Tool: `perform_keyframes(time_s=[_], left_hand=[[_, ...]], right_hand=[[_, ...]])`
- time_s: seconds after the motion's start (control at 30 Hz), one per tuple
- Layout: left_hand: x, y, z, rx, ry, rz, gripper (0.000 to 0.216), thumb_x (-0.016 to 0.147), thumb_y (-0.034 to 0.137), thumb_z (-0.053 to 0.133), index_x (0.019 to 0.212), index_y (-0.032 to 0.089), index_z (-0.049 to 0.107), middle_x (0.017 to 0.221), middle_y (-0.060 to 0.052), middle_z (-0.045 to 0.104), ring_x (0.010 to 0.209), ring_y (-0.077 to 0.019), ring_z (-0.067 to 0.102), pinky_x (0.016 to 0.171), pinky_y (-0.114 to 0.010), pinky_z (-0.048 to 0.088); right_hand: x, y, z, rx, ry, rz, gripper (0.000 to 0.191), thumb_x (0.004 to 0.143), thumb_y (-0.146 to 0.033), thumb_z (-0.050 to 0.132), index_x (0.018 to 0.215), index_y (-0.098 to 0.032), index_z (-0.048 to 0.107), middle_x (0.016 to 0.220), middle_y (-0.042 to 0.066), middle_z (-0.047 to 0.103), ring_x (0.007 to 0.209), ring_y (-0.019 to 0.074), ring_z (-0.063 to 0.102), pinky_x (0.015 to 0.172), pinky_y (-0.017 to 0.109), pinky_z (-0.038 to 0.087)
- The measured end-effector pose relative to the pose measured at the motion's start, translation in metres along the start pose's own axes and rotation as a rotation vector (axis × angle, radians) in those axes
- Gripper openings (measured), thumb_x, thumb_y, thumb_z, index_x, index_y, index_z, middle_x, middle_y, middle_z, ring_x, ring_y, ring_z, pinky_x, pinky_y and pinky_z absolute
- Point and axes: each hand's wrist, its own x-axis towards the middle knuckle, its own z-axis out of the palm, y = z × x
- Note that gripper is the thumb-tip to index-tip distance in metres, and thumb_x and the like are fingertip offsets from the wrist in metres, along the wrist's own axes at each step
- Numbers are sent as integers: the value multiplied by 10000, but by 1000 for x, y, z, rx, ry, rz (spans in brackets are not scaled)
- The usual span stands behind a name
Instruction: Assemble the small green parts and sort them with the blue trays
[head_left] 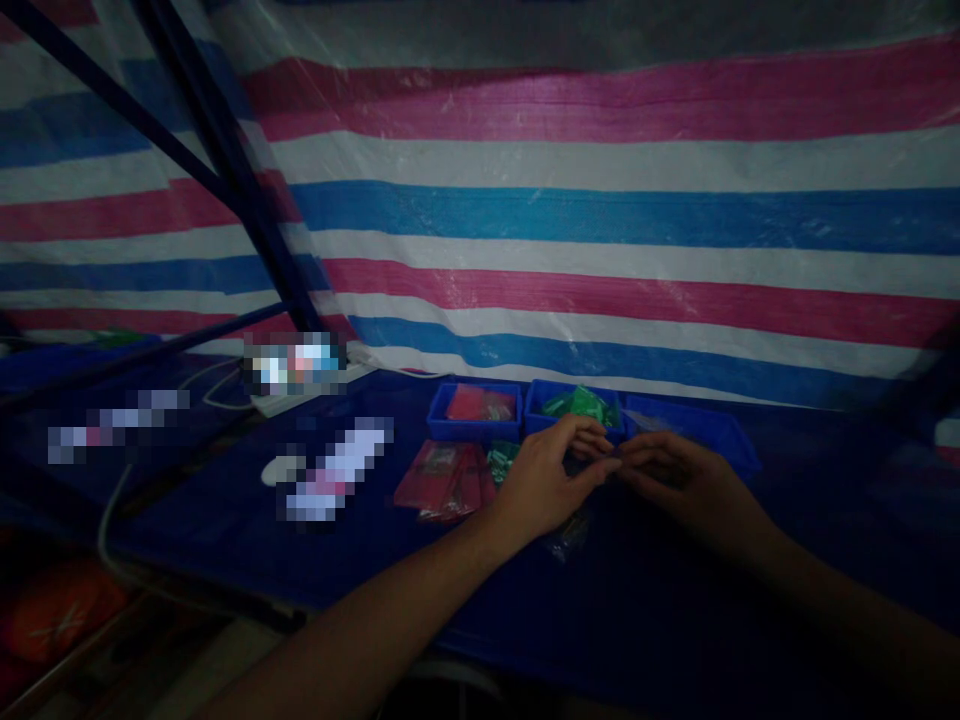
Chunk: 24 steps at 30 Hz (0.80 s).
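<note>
My left hand [546,478] and my right hand [690,482] meet at the fingertips above the blue table [600,620], just in front of the bins. The fingers of both are curled in a pinch; whatever lies between them is too dark and small to make out. Behind my left hand stands a blue bin [534,428] with green packets [589,404]. Below that hand lies a clear plastic bag [566,540]. Red packets [442,482] and dark green packets [501,462] lie to its left. Beyond my right hand is a long blue bin [724,442], its contents partly hidden.
Another blue bin [474,432] holds red packets [480,402]. Further left are a white round object [283,470], a white power strip [322,388] and a cable [112,520]. Blue metal posts [262,245] and a striped tarp [600,215] stand behind the table.
</note>
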Motion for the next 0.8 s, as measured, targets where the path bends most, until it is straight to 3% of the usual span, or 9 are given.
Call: perform_keyframes(time_s=[0.23,0.37,0.6,0.8], left_hand=[[1,-5,1,50,-22,-26,165,920,202,702,1082,187,678,982,-39,768,904,-173,741,873,-326,597],[-1,-3,0,67,-20,-27,209,909,190,681,1116,188,653,955,-30,755,866,-161,722,839,-305,579],[-3,7,1,124,-32,-21,303,775,119,684,1046,203,576,890,0,720,802,-147,690,765,-265,532],[-3,8,4,141,-55,-25,334,759,109,658,1059,214,556,904,6,711,798,-148,685,736,-262,511]], right_hand=[[2,-5,0,122,57,54,388,785,-446,874,1063,-228,714,1012,83,807,947,249,780,870,368,628],[3,-1,2,143,54,71,388,787,-437,877,1071,-225,719,1037,88,806,966,247,776,895,371,621],[1,5,4,113,-42,47,333,837,-431,836,1084,-237,723,1078,78,796,993,247,766,910,377,610],[0,1,6,65,-101,26,286,888,-430,784,1091,-241,717,1087,71,786,990,243,756,892,378,603]])
